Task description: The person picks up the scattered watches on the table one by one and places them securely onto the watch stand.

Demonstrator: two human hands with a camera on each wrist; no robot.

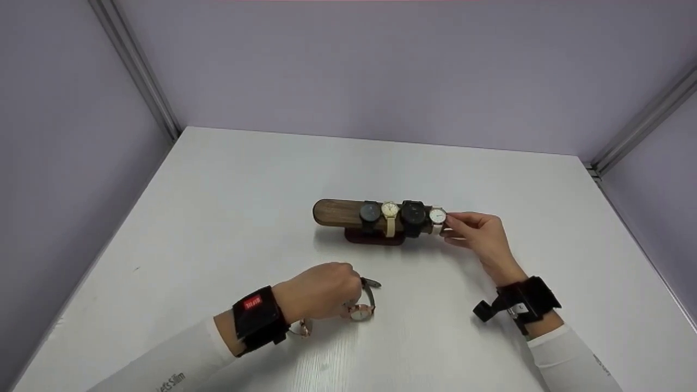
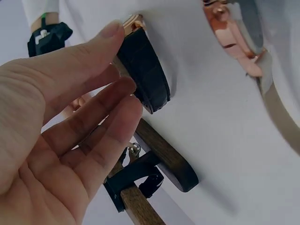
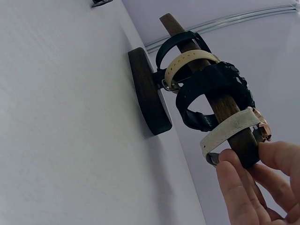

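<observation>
A wooden watch stand [image 1: 335, 212] sits mid-table with several watches round its bar: a dark one [image 1: 370, 212], a cream one [image 1: 390, 212], a black one [image 1: 413, 215] and a white-faced watch [image 1: 438, 216] at the right end. My right hand [image 1: 447, 226] pinches that white-faced watch; in the right wrist view its fingertips [image 3: 234, 173] grip its pale strap [image 3: 229, 129] at the bar's end. Nearer me, my left hand [image 1: 354, 296] holds a rose-gold watch [image 1: 362, 311] by its dark strap [image 2: 143, 70], the case resting on the table.
A second rose-gold watch [image 1: 302, 328] with a pale strap [image 2: 276, 108] lies on the white table [image 1: 218, 218] just under my left wrist. Lilac walls with metal corner rails [image 1: 136, 65] close the table in at the back and sides.
</observation>
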